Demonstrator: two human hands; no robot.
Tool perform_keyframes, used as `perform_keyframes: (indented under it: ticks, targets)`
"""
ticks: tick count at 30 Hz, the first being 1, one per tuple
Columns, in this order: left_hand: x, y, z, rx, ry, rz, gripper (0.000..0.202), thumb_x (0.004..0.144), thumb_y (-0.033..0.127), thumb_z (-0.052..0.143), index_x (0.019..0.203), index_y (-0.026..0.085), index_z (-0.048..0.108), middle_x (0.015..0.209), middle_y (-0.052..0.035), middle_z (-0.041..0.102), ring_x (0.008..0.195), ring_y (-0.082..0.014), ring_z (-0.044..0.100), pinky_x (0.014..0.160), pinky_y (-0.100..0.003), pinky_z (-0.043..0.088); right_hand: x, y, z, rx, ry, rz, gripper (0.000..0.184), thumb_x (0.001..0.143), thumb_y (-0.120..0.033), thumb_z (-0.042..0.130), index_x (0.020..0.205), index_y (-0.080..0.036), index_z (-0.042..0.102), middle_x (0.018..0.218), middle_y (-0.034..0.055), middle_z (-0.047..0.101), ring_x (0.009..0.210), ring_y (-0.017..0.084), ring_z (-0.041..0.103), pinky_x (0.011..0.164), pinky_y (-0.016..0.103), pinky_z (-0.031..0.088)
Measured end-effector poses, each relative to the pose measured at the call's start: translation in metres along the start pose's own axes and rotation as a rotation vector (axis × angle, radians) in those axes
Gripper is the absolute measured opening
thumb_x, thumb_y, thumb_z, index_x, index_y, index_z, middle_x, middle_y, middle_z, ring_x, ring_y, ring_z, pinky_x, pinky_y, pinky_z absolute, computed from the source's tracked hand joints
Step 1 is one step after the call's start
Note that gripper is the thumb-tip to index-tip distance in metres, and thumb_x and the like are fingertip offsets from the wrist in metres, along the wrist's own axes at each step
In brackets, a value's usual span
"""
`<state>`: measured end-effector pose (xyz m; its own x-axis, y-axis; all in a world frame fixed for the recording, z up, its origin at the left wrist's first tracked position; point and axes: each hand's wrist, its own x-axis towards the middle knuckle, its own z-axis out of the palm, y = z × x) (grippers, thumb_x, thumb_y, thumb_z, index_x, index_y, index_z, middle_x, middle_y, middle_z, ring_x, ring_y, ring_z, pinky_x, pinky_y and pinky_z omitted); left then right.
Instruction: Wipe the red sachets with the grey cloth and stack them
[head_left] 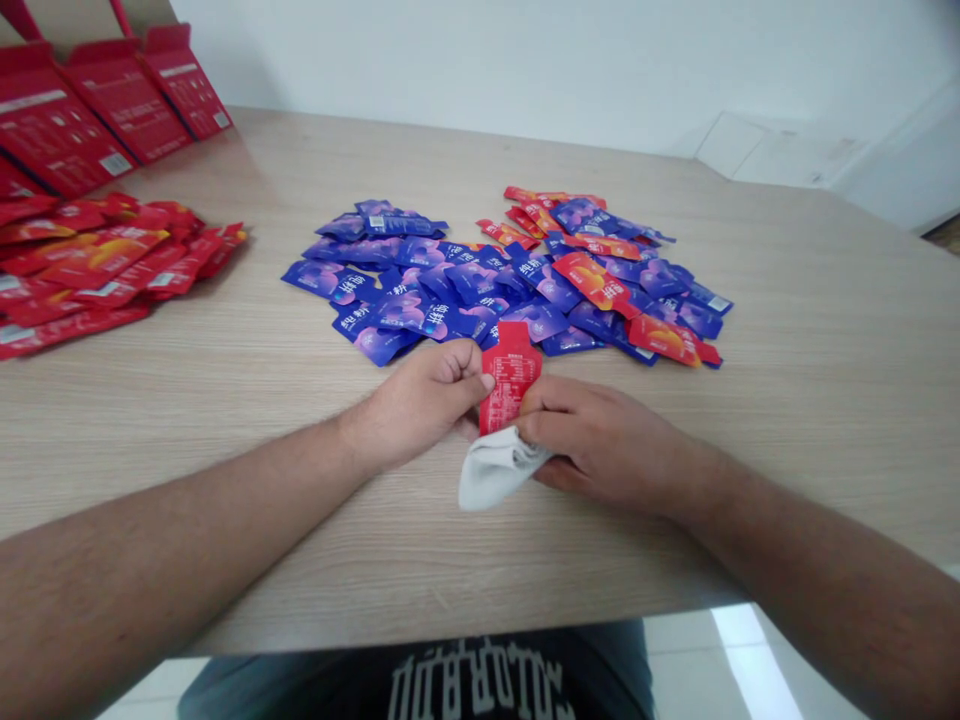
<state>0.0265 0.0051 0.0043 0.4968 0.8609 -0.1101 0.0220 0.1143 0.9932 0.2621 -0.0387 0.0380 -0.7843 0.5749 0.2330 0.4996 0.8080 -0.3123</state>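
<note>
Between my two hands, close to the table's front edge, is a red sachet [511,372] with its printed back turned up. My left hand [431,395] pinches its left side between thumb and fingers. My right hand [600,440] is closed around a folded pale grey cloth [499,470], which lies against the sachet's lower right part. Just beyond my hands spreads a pile of blue sachets [450,285]. Red-orange sachets [596,285] lie mixed in on its right side.
Another heap of red sachets [112,260] lies at the left. Behind it stand several open red boxes [127,100] at the back left. The wooden table [810,400] runs back to a white wall [480,70]. Its front edge is near my lap.
</note>
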Motion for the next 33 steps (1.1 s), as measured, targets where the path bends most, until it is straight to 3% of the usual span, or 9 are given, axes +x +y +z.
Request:
perform_keyframes:
  ticks: [3, 8, 14, 19, 25, 30, 33]
  targets:
    - [-0.001, 0.001, 0.001, -0.013, -0.004, -0.002, 0.027, 0.087, 0.039, 0.076, 0.087, 0.019, 0.058, 0.076, -0.0008, 0.068, 0.063, -0.0138, 0.064, 0.058, -0.025, 0.055, 0.000, 0.000, -0.002, -0.011, -0.020, 0.013, 0.008, 0.092, -0.014, 0.069, 0.095, -0.020, 0.065, 0.101, 0.0047, 0.066, 0.086, 0.019, 0.059, 0.074, 0.031, 0.045]
    - [-0.001, 0.002, 0.002, 0.008, 0.020, -0.010, 0.029, 0.086, 0.040, 0.077, 0.085, 0.019, 0.058, 0.071, 0.0020, 0.064, 0.057, -0.0109, 0.058, 0.052, -0.022, 0.050, 0.000, 0.009, -0.004, -0.038, 0.114, 0.107, 0.006, 0.094, -0.019, 0.069, 0.095, -0.019, 0.063, 0.102, 0.0075, 0.064, 0.089, 0.020, 0.058, 0.077, 0.033, 0.047]
    - [-0.001, 0.002, 0.002, -0.019, -0.004, -0.007, 0.030, 0.086, 0.041, 0.078, 0.086, 0.019, 0.057, 0.074, -0.0001, 0.067, 0.062, -0.0135, 0.064, 0.057, -0.025, 0.055, 0.000, 0.002, -0.002, 0.009, -0.040, -0.005, 0.006, 0.093, -0.015, 0.070, 0.095, -0.020, 0.066, 0.099, 0.0044, 0.065, 0.084, 0.018, 0.059, 0.071, 0.030, 0.044]
    - [0.000, 0.000, -0.001, 0.029, 0.012, -0.001, 0.026, 0.089, 0.039, 0.074, 0.085, 0.019, 0.057, 0.074, 0.0003, 0.066, 0.060, -0.0117, 0.060, 0.054, -0.023, 0.051, -0.001, 0.006, -0.002, -0.033, 0.100, 0.102, 0.005, 0.093, -0.016, 0.067, 0.095, -0.018, 0.063, 0.101, 0.0078, 0.063, 0.090, 0.022, 0.059, 0.077, 0.033, 0.047]
    - [-0.002, 0.003, 0.002, -0.037, 0.001, -0.013, 0.030, 0.086, 0.041, 0.079, 0.086, 0.019, 0.057, 0.073, 0.0007, 0.067, 0.062, -0.0126, 0.063, 0.056, -0.023, 0.053, 0.000, 0.001, -0.005, 0.014, -0.079, 0.019, 0.009, 0.090, -0.013, 0.069, 0.095, -0.020, 0.066, 0.102, 0.0055, 0.066, 0.086, 0.018, 0.060, 0.075, 0.031, 0.047]
    - [-0.002, 0.002, 0.002, -0.015, 0.023, -0.018, 0.028, 0.087, 0.040, 0.077, 0.086, 0.019, 0.058, 0.075, 0.0004, 0.067, 0.061, -0.0121, 0.061, 0.056, -0.023, 0.053, 0.000, 0.004, -0.004, -0.019, 0.065, 0.106, 0.005, 0.093, -0.015, 0.067, 0.093, -0.018, 0.063, 0.102, 0.0079, 0.065, 0.088, 0.020, 0.059, 0.076, 0.033, 0.049]
    - [-0.003, 0.002, 0.003, -0.037, 0.020, -0.013, 0.029, 0.086, 0.039, 0.078, 0.085, 0.019, 0.058, 0.074, 0.0004, 0.067, 0.061, -0.0122, 0.062, 0.056, -0.023, 0.053, -0.001, 0.005, -0.004, 0.014, 0.005, 0.074, 0.006, 0.092, -0.015, 0.069, 0.094, -0.019, 0.065, 0.102, 0.0069, 0.065, 0.089, 0.020, 0.061, 0.076, 0.031, 0.049]
